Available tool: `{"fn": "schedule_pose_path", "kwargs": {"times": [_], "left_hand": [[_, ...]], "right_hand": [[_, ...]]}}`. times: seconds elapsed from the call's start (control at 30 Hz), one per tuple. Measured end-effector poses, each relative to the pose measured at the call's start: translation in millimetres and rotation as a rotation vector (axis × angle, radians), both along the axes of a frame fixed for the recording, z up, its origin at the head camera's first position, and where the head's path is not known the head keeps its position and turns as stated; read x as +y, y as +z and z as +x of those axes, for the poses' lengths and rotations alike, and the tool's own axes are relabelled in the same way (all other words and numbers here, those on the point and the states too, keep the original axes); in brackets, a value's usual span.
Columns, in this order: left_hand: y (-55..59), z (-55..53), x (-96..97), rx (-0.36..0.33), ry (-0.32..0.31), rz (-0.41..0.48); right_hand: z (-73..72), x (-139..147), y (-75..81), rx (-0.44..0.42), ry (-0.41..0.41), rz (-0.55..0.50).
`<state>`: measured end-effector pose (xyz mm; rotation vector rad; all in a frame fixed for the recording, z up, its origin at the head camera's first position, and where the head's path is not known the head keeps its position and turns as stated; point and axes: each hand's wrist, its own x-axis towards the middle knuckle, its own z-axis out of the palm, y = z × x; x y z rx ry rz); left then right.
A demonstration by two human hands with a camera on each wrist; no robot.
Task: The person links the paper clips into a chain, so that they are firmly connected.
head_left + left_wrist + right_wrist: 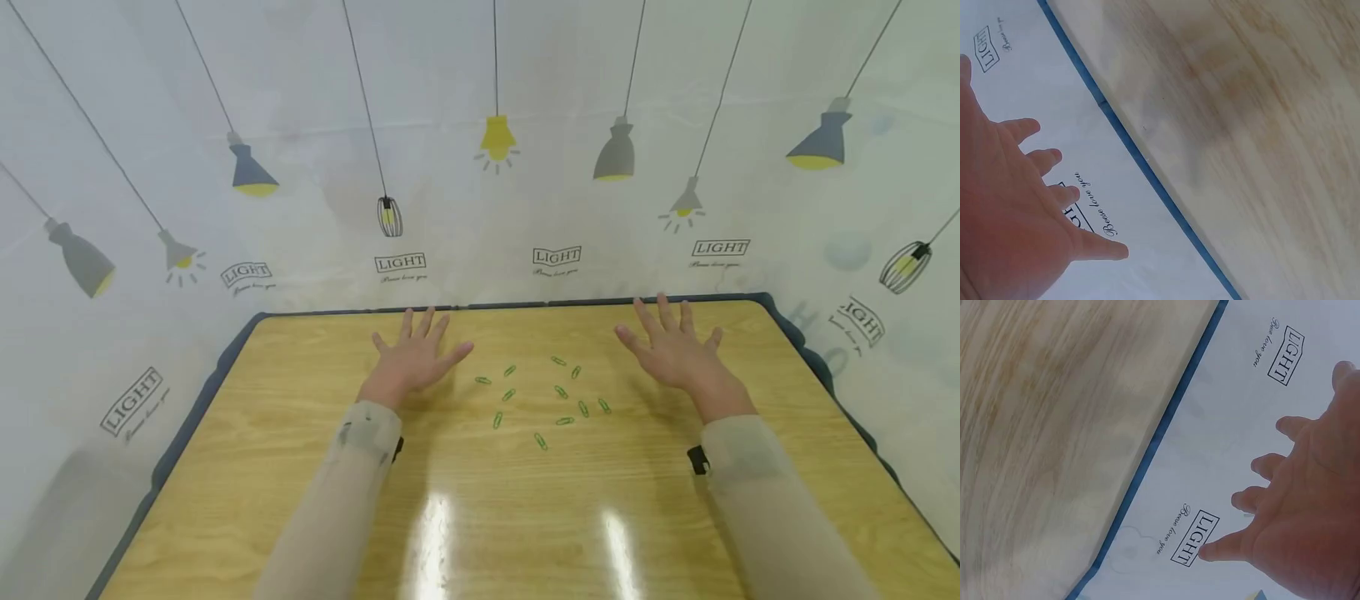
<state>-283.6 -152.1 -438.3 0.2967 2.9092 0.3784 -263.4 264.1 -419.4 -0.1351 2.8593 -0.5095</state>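
Several green paper clips [561,392] lie scattered on the wooden table, between the two hands in the head view. To their left, my left hand [411,360] is held over the table with its fingers straight and spread, holding nothing. My right hand [677,354] is on the other side, likewise spread wide with nothing in it. Each wrist view shows the hand's palm side and splayed fingers, the left hand [1016,206] and the right hand [1310,500]; no paper clips appear there.
The light wooden table [300,467] has a dark blue edging [217,375]. Around its back and sides hangs a white sheet [442,92] printed with lamps and the word LIGHT. A black strap piece [699,460] shows at the right wrist.
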Motion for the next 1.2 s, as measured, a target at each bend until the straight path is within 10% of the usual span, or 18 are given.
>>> {"fn": "schedule_pose_path", "kwargs": {"times": [0.57,0.83,1.2], "left_hand": [[10.7,-0.9,6.7,-0.080,-0.092,0.126],[-8.4,-8.5,15.0,-0.109,-0.199,0.280],[-35.9,-6.0,10.2,-0.193,-0.058,0.490]], "right_hand": [[3.1,-9.1,4.0,0.066,0.122,-0.042],[7.5,-3.5,-7.4,0.006,0.152,-0.198],[17.1,-1.6,-53.9,-0.043,0.213,-0.387]]}}
